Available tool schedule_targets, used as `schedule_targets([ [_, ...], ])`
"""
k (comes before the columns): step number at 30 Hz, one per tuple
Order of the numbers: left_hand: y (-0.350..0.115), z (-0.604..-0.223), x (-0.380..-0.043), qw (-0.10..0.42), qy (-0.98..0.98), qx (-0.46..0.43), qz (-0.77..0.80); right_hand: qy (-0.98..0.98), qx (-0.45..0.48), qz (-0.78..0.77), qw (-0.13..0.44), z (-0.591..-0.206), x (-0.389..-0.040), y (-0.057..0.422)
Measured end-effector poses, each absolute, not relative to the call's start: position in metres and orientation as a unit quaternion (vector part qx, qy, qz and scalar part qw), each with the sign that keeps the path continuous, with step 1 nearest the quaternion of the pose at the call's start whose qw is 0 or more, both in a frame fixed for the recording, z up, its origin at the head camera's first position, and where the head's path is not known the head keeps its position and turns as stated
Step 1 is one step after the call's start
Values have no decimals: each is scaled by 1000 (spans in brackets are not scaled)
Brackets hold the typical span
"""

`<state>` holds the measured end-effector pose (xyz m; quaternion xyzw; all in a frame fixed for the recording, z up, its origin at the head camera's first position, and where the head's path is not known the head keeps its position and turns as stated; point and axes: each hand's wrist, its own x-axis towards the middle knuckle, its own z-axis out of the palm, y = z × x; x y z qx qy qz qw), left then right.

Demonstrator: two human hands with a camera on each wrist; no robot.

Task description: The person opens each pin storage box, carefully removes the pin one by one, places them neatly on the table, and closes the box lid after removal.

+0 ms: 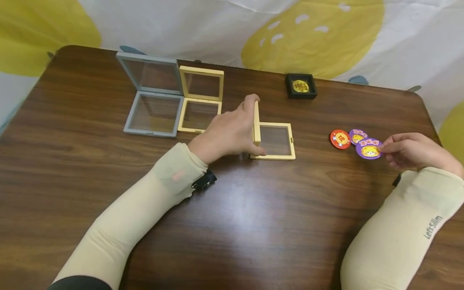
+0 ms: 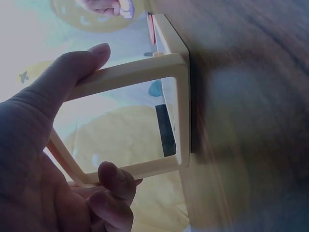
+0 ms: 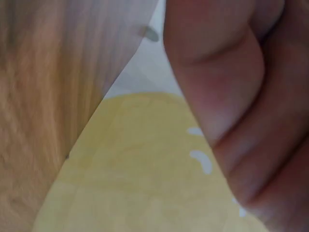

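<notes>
In the head view my left hand (image 1: 232, 131) grips the upright half of an open cream-yellow display frame (image 1: 256, 123), thumb on one edge and fingers on the opposite one. Its other half lies flat on the table, with a clear window inside the rim. The left wrist view shows the raised half (image 2: 182, 116) spanned between thumb and fingertips. At the right, my right hand (image 1: 422, 151) pinches the edge of a purple round disc (image 1: 370, 153) with a yellow cartoon face. Beside it are a similar purple disc (image 1: 357, 136), partly covered, and a red disc (image 1: 340, 139). The right wrist view shows only fingers.
Left of my left hand stand an open blue-grey frame (image 1: 150, 132) and another open yellow frame (image 1: 201, 72), side by side. A small black frame (image 1: 301, 96) holding a gold disc sits near the back edge of the wooden table (image 1: 232, 225). Behind hangs a patterned cloth (image 1: 203, 28).
</notes>
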<state>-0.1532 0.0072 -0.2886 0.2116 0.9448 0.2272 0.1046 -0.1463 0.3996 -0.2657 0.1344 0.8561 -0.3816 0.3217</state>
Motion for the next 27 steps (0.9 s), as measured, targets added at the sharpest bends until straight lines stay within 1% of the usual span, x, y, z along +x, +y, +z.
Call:
schedule_targets([
  [9,5,-289,-153,101,946,209,228,856,136,-365,339,-272,-149,393],
  [16,6,-289,-153,98,945,214,228,876,127,-302,355,-275,-150,392],
  [21,6,-288,-153,98,945,211,228,890,132,-260,352,-275,-151,389],
  [27,7,-289,-153,102,945,209,230,906,119,-240,326,-278,-152,390],
])
